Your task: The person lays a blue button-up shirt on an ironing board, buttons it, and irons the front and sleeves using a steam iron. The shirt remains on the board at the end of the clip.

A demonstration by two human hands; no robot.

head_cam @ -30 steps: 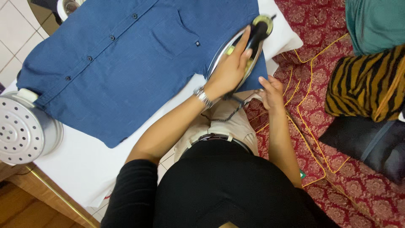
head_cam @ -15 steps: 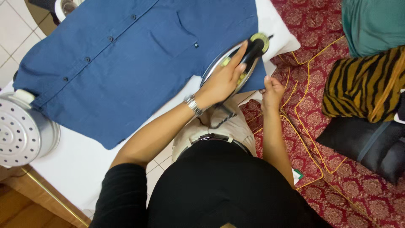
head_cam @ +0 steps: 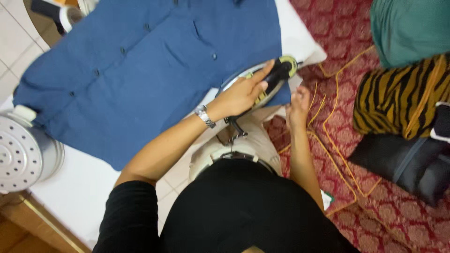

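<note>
— Where is the iron?
— One iron (head_cam: 262, 84) sits on the near corner of one blue shirt (head_cam: 140, 70), spread flat on the white-covered desk (head_cam: 79, 187). The left hand (head_cam: 239, 93) has its fingers clamped on the handle to press.
— The right hand (head_cam: 297, 105)?
— Fingers pinching the shirt's edge, seemingly holding it taut.

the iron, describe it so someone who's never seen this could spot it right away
Start at the blue shirt spread over the white board. At its right edge sits the iron, gripped by the left hand. It alone is shiny metal with a black handle.
</note>
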